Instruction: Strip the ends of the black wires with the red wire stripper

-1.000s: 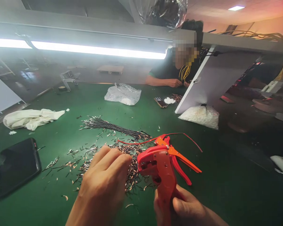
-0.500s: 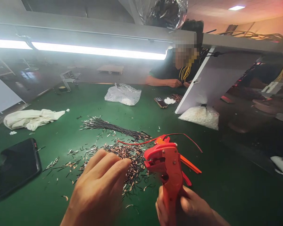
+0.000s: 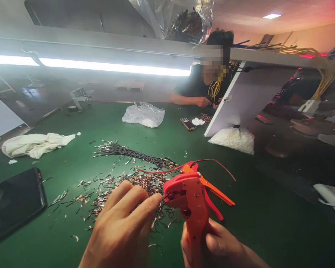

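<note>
My right hand [image 3: 212,245] grips the handles of a red wire stripper [image 3: 191,203], held upright with its jaws pointing left. My left hand [image 3: 123,227] is closed in a pinch, its fingertips right at the stripper's jaws; what they hold is too small to make out. Under both hands lies a heap of short stripped wire pieces [image 3: 145,186] on the green table [image 3: 268,208]. Behind the heap lies a bundle of black wires [image 3: 128,152]. A red wire [image 3: 212,163] lies behind the tool.
A black phone [image 3: 16,201] lies at the left and a white cloth [image 3: 35,143] beyond it. Across the table a person handles yellow wires [image 3: 213,87], beside a plastic bag [image 3: 143,114], another phone [image 3: 188,123], a slanted white board [image 3: 240,100] and a bag of white parts [image 3: 231,139].
The stripper moved right, then came back left to my left fingertips, and its handles stand apart again. The view tilted slightly.
</note>
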Demonstrator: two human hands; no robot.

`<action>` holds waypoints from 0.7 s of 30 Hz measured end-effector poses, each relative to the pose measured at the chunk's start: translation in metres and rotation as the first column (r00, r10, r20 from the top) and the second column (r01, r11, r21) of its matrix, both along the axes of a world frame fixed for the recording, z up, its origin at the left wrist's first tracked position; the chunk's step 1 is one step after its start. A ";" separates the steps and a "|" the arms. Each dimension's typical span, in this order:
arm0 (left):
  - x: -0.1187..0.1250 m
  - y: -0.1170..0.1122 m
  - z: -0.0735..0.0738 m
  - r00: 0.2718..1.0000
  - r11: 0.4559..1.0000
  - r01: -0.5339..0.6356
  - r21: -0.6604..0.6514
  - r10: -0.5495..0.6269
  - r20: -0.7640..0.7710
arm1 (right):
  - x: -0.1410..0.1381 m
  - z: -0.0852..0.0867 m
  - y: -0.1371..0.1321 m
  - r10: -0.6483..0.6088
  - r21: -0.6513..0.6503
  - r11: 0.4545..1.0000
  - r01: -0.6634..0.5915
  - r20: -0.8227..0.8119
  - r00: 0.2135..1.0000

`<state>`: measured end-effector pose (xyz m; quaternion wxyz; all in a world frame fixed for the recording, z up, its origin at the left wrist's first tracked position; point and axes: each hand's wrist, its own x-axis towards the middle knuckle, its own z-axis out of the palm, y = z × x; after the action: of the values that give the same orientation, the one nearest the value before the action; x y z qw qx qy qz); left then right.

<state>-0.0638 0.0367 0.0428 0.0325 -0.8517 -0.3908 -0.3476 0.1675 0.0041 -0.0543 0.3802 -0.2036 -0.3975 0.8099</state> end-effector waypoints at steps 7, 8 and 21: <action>-0.003 0.000 0.002 0.999 0.999 0.030 -0.018 -0.030 -0.040 | -0.003 -0.005 -0.005 -0.026 -0.089 0.996 0.023 -0.036 0.999; -0.004 0.000 0.002 0.999 0.999 0.034 -0.017 -0.034 -0.041 | -0.003 -0.007 -0.006 -0.020 -0.098 0.995 0.015 -0.044 0.999; -0.002 0.001 -0.001 0.999 0.997 0.047 -0.055 -0.048 -0.021 | -0.005 -0.003 -0.011 -0.108 -0.126 0.986 0.107 -0.001 0.994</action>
<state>-0.0657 0.0374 0.0418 0.0053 -0.8652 -0.3794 -0.3279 0.1623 -0.0071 -0.0576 0.4115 -0.2451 -0.3328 0.8123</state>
